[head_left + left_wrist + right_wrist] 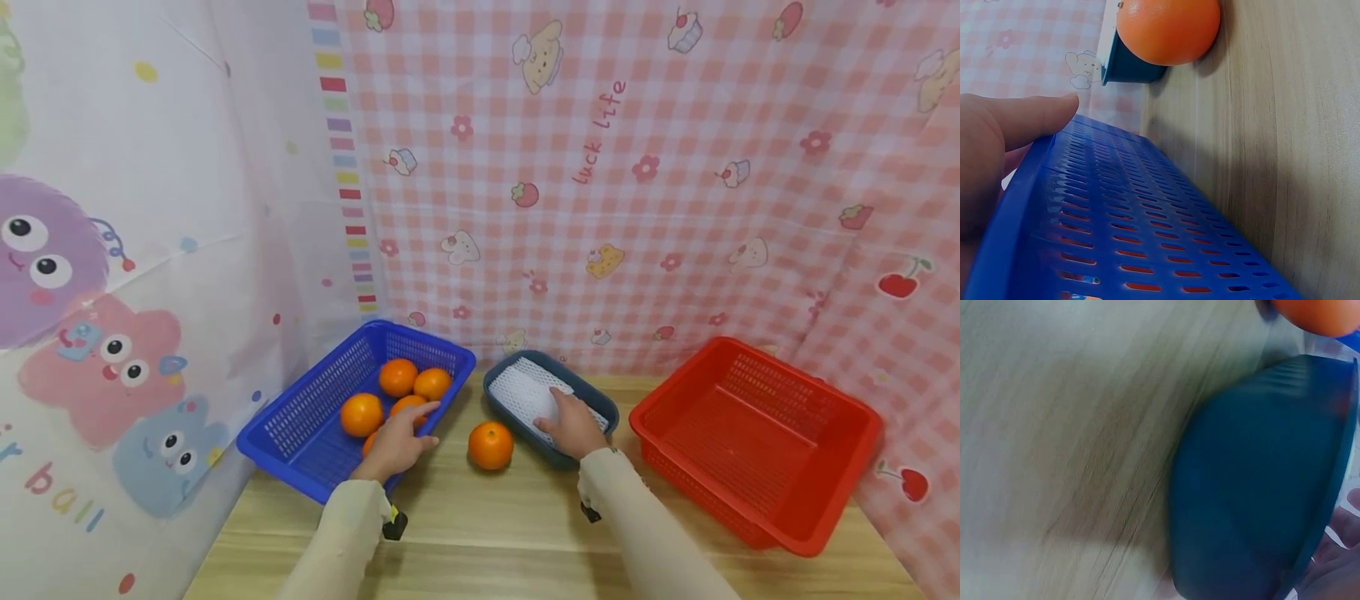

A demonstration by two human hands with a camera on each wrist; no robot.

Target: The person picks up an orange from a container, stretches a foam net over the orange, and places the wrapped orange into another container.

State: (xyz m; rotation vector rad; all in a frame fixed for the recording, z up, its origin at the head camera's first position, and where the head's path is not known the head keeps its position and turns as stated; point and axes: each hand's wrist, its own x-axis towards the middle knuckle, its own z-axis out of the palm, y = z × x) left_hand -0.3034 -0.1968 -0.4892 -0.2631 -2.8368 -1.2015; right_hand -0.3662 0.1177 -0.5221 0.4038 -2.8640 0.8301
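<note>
My left hand (401, 443) reaches over the right rim of a blue plastic basket (288, 406); the thumb lies straight above the rim in the left wrist view. Several oranges (362, 414) are in the basket, some partly hidden by this hand. My right hand (576, 423) is over a dark teal tray (501, 414), its spread thumb and finger on a white foam net (521, 390) inside. Whether the fingertips press into the net is unclear. A single orange (491, 446) sits on the table between the hands.
A red plastic basket (750, 450) stands on the right of the wooden table (495, 542). Pink checked cloth (570, 208) hangs behind, and white printed cloth (225, 275) covers the left side.
</note>
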